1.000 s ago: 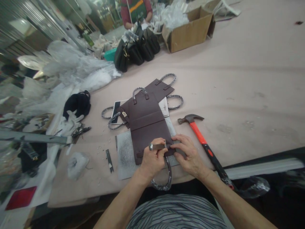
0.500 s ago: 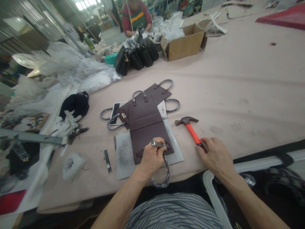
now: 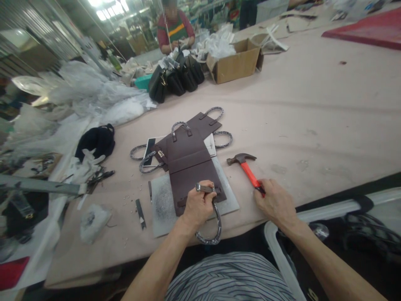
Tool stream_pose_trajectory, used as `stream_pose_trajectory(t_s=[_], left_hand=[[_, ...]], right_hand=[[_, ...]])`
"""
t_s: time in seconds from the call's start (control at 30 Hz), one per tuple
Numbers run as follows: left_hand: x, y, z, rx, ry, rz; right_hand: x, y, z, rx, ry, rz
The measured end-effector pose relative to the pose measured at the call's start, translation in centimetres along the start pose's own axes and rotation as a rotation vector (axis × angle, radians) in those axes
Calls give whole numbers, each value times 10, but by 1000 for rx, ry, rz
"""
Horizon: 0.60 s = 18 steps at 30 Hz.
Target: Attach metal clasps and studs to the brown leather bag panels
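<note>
My left hand is closed round a short metal punch, over the near end of a dark brown leather bag panel. A wrapped handle loops from that end past the table edge. Under the panel lies a grey slab. To the right, my right hand has its fingers round the grip end of a claw hammer with a red handle. The hammer lies on the table, head pointing away to the left. Its grip end is partly hidden by my fingers.
More brown panels with wrapped handles lie beyond. Left of the slab are a flat dark metal strip and small scattered bits. Black bags and a cardboard box stand farther back, near a person across the table.
My right hand has closed further round the hammer's grip end. My left hand keeps the punch at nearly the same spot on the panel. The whole view has shifted slightly.
</note>
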<state>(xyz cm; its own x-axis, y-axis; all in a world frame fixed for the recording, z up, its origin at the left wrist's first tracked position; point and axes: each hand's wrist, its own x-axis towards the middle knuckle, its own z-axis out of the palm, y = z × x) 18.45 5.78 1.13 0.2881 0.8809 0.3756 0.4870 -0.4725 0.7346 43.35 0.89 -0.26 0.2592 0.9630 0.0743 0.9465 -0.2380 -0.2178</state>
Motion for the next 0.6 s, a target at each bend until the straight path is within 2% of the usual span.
stream_pose_trajectory(t_s=[0.2, 0.3, 0.4, 0.47, 0.6], left_hand=[[7, 8, -1, 29, -54, -34], [-2, 8, 1, 31, 44, 22], [-16, 9, 6, 74, 120, 93], [-25, 12, 10, 121, 153, 97], [-33, 18, 17, 189, 223, 44]], right_hand=[[-2, -3, -1, 7, 34, -23], [2, -6, -1, 81, 121, -160], [17, -19, -5, 255, 167, -318], [34, -35, -10, 352, 111, -397], [66, -72, -17, 310, -160, -612]])
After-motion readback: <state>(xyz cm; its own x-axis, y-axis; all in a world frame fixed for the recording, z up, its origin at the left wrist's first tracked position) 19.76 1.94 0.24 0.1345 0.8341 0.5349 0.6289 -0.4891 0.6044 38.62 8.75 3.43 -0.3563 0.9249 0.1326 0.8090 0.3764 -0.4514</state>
